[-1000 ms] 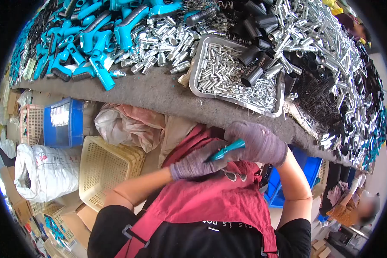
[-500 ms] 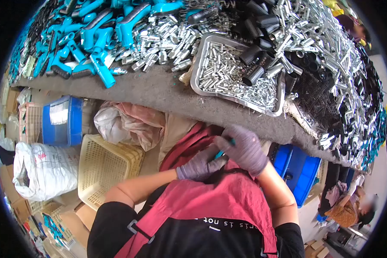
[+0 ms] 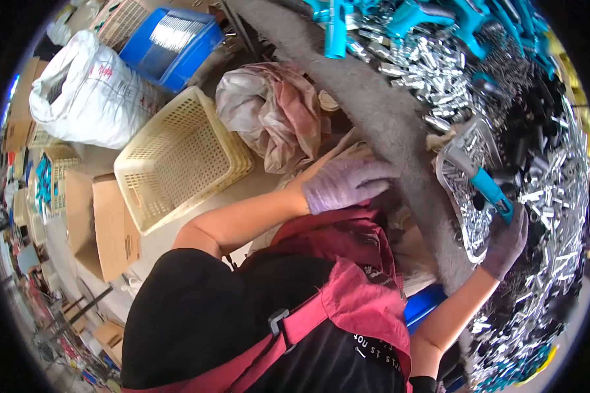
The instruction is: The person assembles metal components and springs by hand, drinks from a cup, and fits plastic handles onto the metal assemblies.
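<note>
My right hand (image 3: 508, 242), in a purple-grey glove, is closed around the lower end of a teal tool handle (image 3: 491, 190) over the bench's parts. The upper end of this handle looks grey. It reaches across a metal tray (image 3: 442, 171) of small silver pins. My left hand (image 3: 351, 183), gloved alike, is held in front of my red apron near the bench edge. Its fingers are stretched out to the right, and I see nothing in them. Teal handle parts (image 3: 419, 18) and silver metal fittings (image 3: 432, 72) lie heaped beyond the tray.
The grey bench edge (image 3: 373, 92) runs diagonally past my hands. To the left stand a cream plastic basket (image 3: 134, 190), a white sack (image 3: 105, 98), a blue bin (image 3: 193, 62) and a cardboard box (image 3: 115, 229). A crumpled pale sack (image 3: 269, 111) sits beside the bench.
My hands, together on a teal piece before, are now apart. The right has moved out over the bench with the teal handle; the left has opened. The view has turned leftward.
</note>
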`<move>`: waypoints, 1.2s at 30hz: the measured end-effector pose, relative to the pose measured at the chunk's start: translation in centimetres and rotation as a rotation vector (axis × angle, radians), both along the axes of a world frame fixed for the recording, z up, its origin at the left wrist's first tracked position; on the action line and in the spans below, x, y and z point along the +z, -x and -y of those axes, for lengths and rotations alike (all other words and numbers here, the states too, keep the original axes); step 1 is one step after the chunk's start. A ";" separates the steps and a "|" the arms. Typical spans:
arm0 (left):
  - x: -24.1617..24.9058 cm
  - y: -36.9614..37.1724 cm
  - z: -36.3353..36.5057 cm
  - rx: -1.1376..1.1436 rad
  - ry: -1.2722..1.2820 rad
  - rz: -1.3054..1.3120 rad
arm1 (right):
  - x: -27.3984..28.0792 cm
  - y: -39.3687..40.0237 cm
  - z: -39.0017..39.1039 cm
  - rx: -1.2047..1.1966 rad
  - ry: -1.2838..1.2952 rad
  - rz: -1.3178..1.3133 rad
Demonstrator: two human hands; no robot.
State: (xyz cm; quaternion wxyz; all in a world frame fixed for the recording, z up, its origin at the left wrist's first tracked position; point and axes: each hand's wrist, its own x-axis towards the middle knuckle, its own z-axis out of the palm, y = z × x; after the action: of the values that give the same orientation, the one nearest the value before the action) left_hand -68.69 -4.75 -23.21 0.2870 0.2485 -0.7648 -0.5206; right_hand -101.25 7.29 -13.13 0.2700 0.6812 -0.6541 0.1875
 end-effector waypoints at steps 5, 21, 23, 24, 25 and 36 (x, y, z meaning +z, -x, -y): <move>-5.3 -2.4 5.0 0.174 0.304 0.233 | -0.9 -1.9 -1.5 -0.573 0.050 0.846; -14.8 11.8 14.8 -0.316 0.550 0.380 | -5.0 -18.2 -8.0 -0.345 -0.459 0.951; -13.7 9.7 14.8 -0.263 0.535 0.392 | -5.3 -18.5 -7.4 -0.261 -0.443 1.008; -12.7 9.9 15.1 -0.234 0.521 0.408 | -5.8 -18.5 -7.2 -0.197 -0.420 1.022; -12.2 9.1 15.3 -0.199 0.508 0.428 | -6.0 -18.5 -7.0 -0.201 -0.407 1.025; -3.5 -10.9 8.2 0.083 0.084 0.449 | -7.6 -19.3 0.5 0.218 -0.372 0.873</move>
State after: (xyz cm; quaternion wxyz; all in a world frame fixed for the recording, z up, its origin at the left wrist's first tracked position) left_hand -57.81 -12.90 -26.72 0.1407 0.3771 -0.8197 -0.4075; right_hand -81.93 6.81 -20.77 -0.1770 0.6403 -0.6535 0.3629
